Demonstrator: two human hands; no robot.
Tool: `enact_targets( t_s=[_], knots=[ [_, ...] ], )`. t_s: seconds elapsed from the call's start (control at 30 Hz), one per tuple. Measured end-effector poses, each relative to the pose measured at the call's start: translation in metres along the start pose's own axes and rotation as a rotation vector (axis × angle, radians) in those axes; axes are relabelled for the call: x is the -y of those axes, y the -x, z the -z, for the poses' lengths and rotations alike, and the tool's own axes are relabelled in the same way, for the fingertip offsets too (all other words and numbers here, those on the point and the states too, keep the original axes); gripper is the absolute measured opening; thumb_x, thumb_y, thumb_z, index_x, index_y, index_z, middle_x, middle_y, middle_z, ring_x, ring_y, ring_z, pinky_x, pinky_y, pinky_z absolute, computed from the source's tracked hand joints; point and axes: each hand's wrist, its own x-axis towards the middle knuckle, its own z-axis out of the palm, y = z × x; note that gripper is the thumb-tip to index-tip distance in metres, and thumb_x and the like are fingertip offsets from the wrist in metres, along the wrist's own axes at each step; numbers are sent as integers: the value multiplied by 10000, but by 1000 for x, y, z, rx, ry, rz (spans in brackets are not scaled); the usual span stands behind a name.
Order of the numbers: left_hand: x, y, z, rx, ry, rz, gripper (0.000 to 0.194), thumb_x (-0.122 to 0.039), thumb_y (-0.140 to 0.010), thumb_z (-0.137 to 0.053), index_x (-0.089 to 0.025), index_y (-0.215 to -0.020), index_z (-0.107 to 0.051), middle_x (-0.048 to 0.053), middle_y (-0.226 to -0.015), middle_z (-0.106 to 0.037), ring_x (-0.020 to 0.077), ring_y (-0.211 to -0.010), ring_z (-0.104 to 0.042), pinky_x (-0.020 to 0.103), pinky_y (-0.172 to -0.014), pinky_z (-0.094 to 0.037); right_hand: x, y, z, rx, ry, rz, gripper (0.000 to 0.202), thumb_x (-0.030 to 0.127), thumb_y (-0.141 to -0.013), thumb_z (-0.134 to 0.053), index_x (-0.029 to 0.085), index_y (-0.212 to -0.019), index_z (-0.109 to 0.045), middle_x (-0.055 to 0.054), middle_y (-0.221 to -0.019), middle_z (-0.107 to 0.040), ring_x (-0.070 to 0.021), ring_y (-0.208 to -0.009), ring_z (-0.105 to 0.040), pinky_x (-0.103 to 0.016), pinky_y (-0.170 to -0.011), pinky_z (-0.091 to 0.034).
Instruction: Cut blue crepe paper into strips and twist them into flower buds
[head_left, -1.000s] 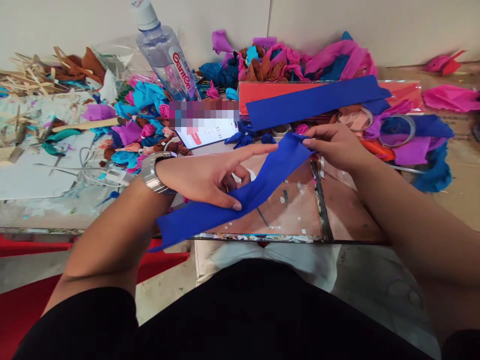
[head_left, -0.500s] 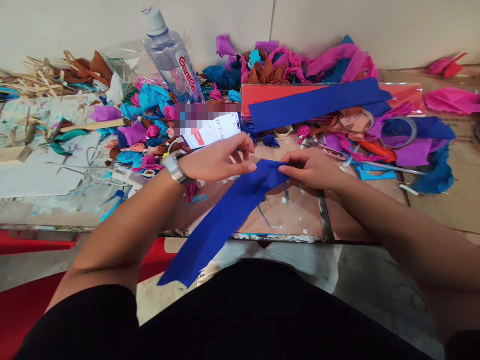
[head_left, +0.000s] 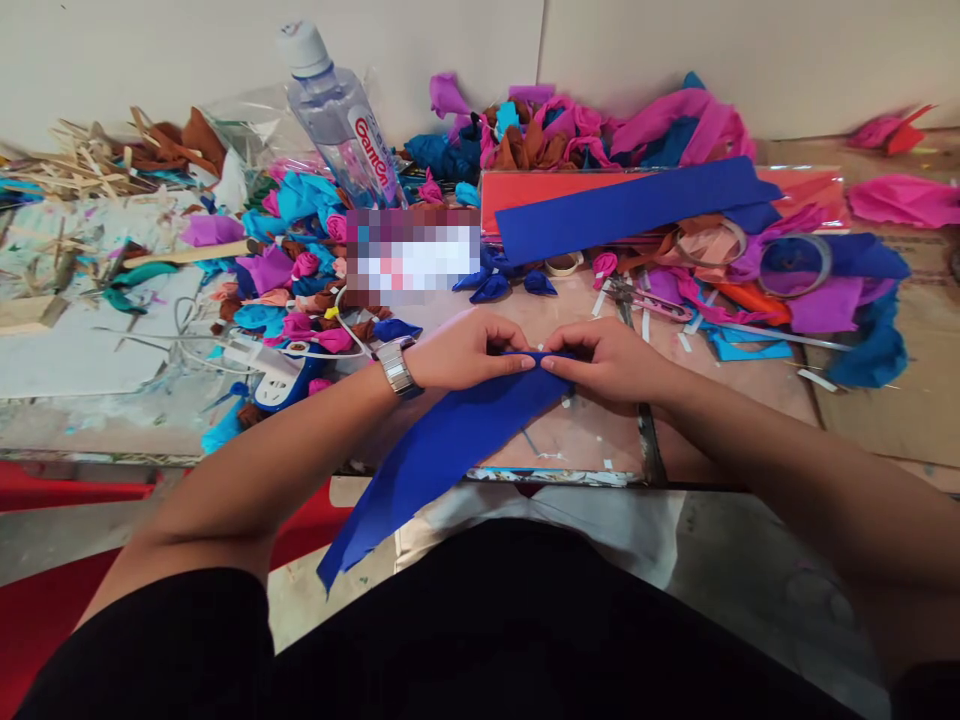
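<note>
A long blue strip (head_left: 442, 440) of crepe-like material slants from my hands down over the table's front edge, its lower end hanging free. My left hand (head_left: 480, 350), with a metal watch at the wrist, pinches its top edge between thumb and fingers. Right beside it, my right hand (head_left: 604, 358) pinches the same edge, the two thumb tips almost touching. Under the fingers, the strip's top edge looks folded; the fingertips partly hide it. Beyond my hands lie small folded blue pieces (head_left: 540, 282) and another flat blue strip (head_left: 630, 210) on a red packet.
A water bottle (head_left: 345, 130) leans at the back, near a blurred phone (head_left: 420, 255). Colourful scraps surround a power strip (head_left: 289, 380) on the left. Tape rolls (head_left: 796, 266), scissors (head_left: 656, 302) and more scraps lie at the right. Wooden sticks (head_left: 90, 160) are heaped far left.
My left hand has come down and right to the strip's top edge and now pinches it. My right hand has shifted slightly down, and the top edge is drawn up between both hands.
</note>
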Motion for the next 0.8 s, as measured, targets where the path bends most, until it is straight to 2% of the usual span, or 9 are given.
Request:
enact_targets(
  t_s=[0.17,0.53,0.73,0.8],
  knots=[
    [3,0,-1,-18,-33,45,402,-517,-953,-720,-142,-989,-860,21,-783,-766,102,-648,-551,234,-622,-417,-1,1,-3,-10,-15,1,333,489,-975,-709,179,-888,-791,-7,-722,-696,-150,-664,-547,-313,-658,-390],
    [7,-1,10,-14,2,80,364,-511,-927,-751,-167,-935,-872,22,-798,-808,105,-638,-594,233,-640,-467,-1,1,4,-70,-11,-67,335,518,-943,-739,212,-812,-780,2,-686,-702,-149,-612,-563,-316,-607,-408],
    [4,-1,2,-30,40,36,389,-507,-912,-769,-156,-1046,-872,46,-901,-830,126,-727,-646,235,-678,-483,-1,1,-4,-75,-24,-26,344,510,-973,-724,199,-846,-795,0,-688,-708,-141,-611,-552,-306,-591,-400],
    [2,0,-2,-42,26,18,369,-491,-913,-764,-154,-1019,-872,39,-883,-819,129,-738,-642,235,-684,-481,-1,2,-6,-76,-39,-18,342,515,-982,-726,195,-886,-803,-6,-710,-722,-145,-621,-571,-302,-592,-416]
  ],
)
